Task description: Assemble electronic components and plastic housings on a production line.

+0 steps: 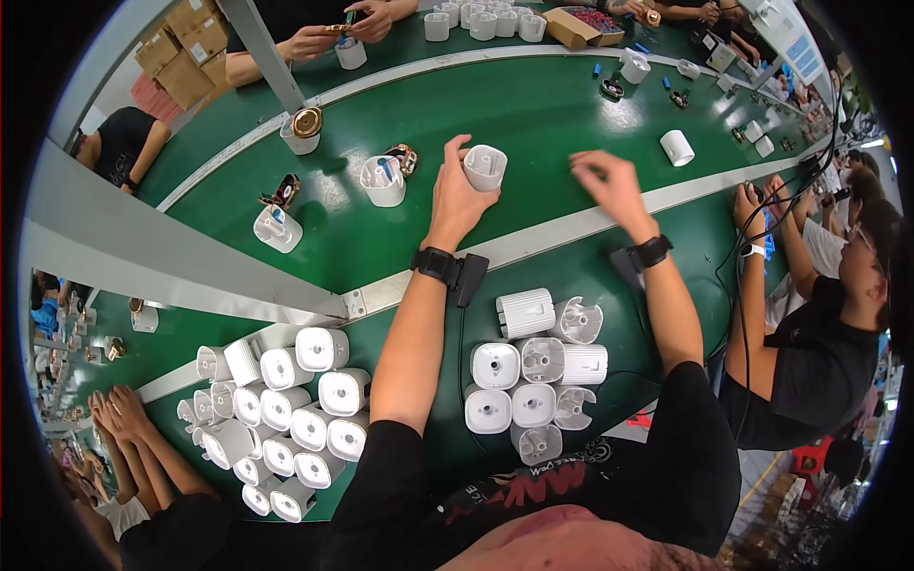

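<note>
My left hand [456, 202] is wrapped round a white plastic housing [486, 164], held upright over the green belt with its open top showing. My right hand [612, 190] hovers to the right, apart from the housing, slightly blurred. Its fingers are loosely bent with gaps between them, and I see nothing in them. To the left of my left hand stands another white housing [384, 187] with a blue part inside, a copper-coloured assembly [406, 158] beside it. Farther left, a tilted white housing [277, 231] lies near a dark circuit assembly [282, 193].
White housings cluster on the near bench, in a left group [309, 428] and a middle group [533, 404]. A metal rail [533, 242] divides bench and belt; a grey post [190, 252] crosses the left. One housing [677, 148] lies far right. Co-workers sit around; black cables hang at right.
</note>
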Available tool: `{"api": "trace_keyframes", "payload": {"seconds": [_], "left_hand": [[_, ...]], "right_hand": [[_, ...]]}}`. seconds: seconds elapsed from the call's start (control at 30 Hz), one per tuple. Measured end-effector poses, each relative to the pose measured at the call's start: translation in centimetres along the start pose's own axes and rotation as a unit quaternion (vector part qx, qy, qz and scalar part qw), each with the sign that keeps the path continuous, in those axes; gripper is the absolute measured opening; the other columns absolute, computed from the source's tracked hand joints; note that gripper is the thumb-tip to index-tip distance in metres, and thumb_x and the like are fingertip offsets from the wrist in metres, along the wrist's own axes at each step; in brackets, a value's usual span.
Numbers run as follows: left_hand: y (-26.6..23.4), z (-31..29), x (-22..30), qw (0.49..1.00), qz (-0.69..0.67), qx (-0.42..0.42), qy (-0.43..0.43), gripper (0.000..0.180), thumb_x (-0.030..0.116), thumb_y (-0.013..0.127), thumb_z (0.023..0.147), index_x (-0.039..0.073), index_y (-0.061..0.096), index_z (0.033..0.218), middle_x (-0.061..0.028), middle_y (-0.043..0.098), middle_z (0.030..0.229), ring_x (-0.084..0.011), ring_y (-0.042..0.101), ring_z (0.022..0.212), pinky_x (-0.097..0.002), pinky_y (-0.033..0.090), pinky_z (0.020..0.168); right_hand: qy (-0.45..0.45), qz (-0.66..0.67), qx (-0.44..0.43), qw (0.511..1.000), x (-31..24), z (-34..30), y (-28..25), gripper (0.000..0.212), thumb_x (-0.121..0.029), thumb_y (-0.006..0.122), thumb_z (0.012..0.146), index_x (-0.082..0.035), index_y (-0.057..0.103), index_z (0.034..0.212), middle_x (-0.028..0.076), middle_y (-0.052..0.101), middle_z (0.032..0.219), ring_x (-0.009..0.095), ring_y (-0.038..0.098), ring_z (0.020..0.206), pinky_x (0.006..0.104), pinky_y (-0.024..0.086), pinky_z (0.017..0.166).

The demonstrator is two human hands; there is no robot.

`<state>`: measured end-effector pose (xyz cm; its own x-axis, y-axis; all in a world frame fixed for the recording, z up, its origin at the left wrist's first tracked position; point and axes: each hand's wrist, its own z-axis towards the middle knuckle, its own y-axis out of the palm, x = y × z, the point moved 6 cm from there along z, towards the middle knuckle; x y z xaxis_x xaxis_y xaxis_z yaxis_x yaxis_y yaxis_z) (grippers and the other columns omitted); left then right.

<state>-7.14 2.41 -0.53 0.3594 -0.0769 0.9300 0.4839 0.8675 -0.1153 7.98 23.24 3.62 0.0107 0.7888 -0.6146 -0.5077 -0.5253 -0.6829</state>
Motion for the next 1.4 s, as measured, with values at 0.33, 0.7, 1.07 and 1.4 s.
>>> {"api": "trace_keyframes", "payload": {"seconds": [0.33, 0.7, 1.07, 1.4], "left_hand": [[0.0, 0.6, -1.4, 0.997, 0.048, -0.054, 0.012, 0.066, 0.0, 0.071, 0.064, 0.01, 0.051, 0.126, -0.015, 0.067, 0.113, -0.036, 0.064, 0.106, -0.0387, 0.051, 0.09], [0.4, -0.1, -1.3, 0.996, 0.042, -0.073, -0.005, 0.065, 0.002, 0.07, 0.064, 0.011, 0.052, 0.126, -0.0142, 0.067, 0.113, -0.0361, 0.064, 0.107, -0.0394, 0.051, 0.091], [0.3, -0.1, -1.2, 0.996, 0.069, -0.051, -0.016, 0.063, 0.007, 0.072, 0.065, 0.012, 0.053, 0.125, -0.0129, 0.066, 0.115, -0.0357, 0.063, 0.108, -0.0402, 0.051, 0.091], [-0.3, -0.1, -1.2, 0.996, 0.082, -0.035, -0.025, 0.064, 0.013, 0.075, 0.067, 0.011, 0.053, 0.126, -0.0125, 0.066, 0.114, -0.0306, 0.065, 0.105, -0.0372, 0.051, 0.091]], "right_hand": [[0.246, -0.171, 0.31, 0.902, 17.9, -7.1, -12.6, 0.049, -0.022, 0.07, 0.086, -0.011, 0.056, 0.131, 0.017, 0.052, 0.139, 0.025, 0.061, 0.111, 0.0377, 0.049, 0.093], [0.245, -0.213, 0.172, 0.93, 18.8, -4.7, -10.4, 0.059, -0.026, 0.072, 0.085, -0.031, 0.05, 0.14, 0.022, 0.028, 0.155, 0.032, 0.059, 0.114, 0.0412, 0.046, 0.098], [0.187, -0.268, 0.218, 0.919, 17.1, -5.0, -11.5, 0.052, -0.027, 0.07, 0.088, -0.026, 0.052, 0.136, 0.024, 0.044, 0.129, 0.039, 0.045, 0.123, 0.0436, 0.04, 0.103], [0.148, -0.09, 0.273, 0.947, 10.5, -5.8, -6.9, 0.051, -0.03, 0.057, 0.098, -0.009, 0.039, 0.14, 0.026, 0.047, 0.126, 0.039, 0.048, 0.119, 0.0435, 0.038, 0.102]]}}
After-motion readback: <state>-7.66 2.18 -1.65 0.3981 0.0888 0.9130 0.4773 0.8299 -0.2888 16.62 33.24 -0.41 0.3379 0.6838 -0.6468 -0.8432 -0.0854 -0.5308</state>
